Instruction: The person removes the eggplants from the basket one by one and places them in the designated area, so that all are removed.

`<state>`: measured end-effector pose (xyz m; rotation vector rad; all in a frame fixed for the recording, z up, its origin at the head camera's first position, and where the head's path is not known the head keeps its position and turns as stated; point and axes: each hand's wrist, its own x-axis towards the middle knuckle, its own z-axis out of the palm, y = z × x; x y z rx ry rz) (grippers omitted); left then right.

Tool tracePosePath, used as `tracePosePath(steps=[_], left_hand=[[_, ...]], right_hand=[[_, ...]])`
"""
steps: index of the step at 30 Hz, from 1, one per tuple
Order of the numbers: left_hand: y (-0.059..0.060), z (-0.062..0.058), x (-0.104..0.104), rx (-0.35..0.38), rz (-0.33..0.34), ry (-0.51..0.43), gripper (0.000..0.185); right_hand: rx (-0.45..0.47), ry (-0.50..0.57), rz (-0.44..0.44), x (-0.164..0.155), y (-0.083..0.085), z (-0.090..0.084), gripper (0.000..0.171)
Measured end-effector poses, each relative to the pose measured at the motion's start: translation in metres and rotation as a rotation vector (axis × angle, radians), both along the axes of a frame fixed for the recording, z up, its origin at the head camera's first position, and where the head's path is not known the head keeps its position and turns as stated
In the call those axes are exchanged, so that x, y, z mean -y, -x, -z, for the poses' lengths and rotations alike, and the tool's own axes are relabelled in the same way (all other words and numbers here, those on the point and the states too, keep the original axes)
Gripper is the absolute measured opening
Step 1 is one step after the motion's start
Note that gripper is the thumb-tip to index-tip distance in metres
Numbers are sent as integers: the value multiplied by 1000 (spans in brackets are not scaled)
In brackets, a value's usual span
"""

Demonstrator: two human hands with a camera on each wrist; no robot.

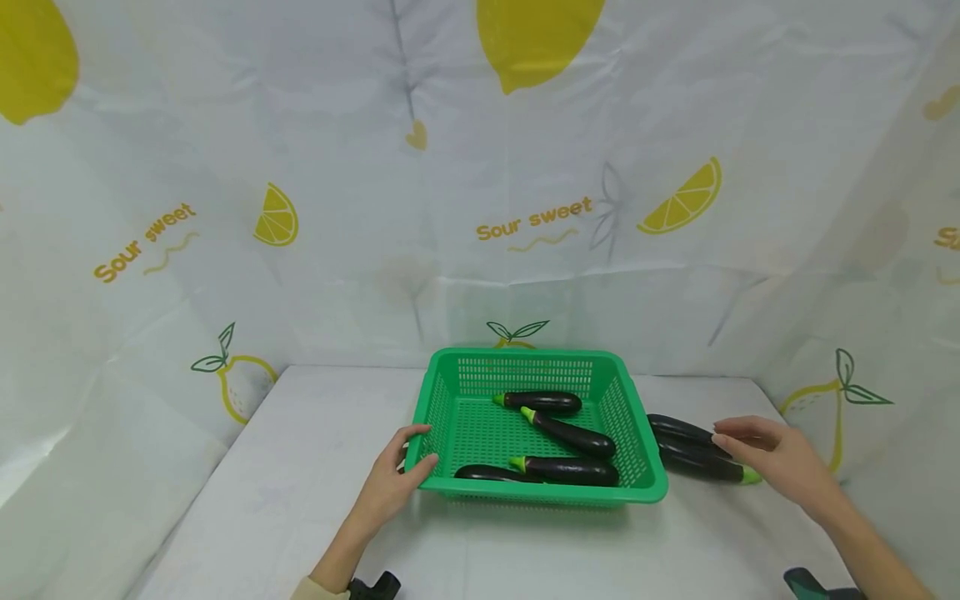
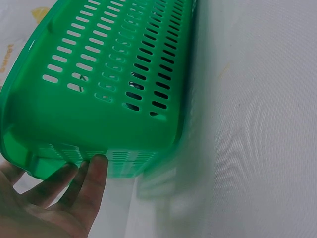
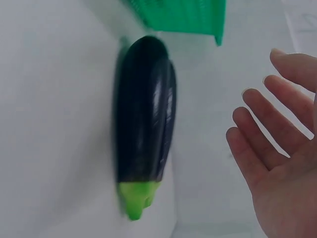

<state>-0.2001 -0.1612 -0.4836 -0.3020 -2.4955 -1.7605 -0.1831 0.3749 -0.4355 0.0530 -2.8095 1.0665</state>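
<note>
A green plastic basket (image 1: 540, 493) with slotted walls stands in the middle of the table. My left hand (image 1: 386, 483) grips its left rim near the front corner, thumb at the rim and fingers against the outer wall (image 2: 89, 119). Inside lie several dark eggplants (image 1: 573, 471) with green stem ends. Two more eggplants (image 1: 701, 463) lie side by side on the table, right of the basket. My right hand (image 1: 783, 458) hovers beside their stem ends. In the right wrist view its fingers (image 3: 277, 126) are spread and relaxed, apart from the eggplants, holding nothing.
White tabletop (image 1: 300, 492) extends on both sides of the basket and in front of it. A white sheet (image 1: 360, 275) with lemon prints hangs behind and around the table. The basket's back rim is near the table's far edge.
</note>
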Motion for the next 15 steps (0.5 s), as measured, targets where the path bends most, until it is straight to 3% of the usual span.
tracePosePath(steps=[7, 15], left_hand=[[0, 0, 0, -1, 1, 5, 48], [0, 0, 0, 7, 1, -3, 47]], right_hand=[[-63, 31, -61, 23, -4, -26, 38], [-188, 73, -131, 57, -2, -37, 25]])
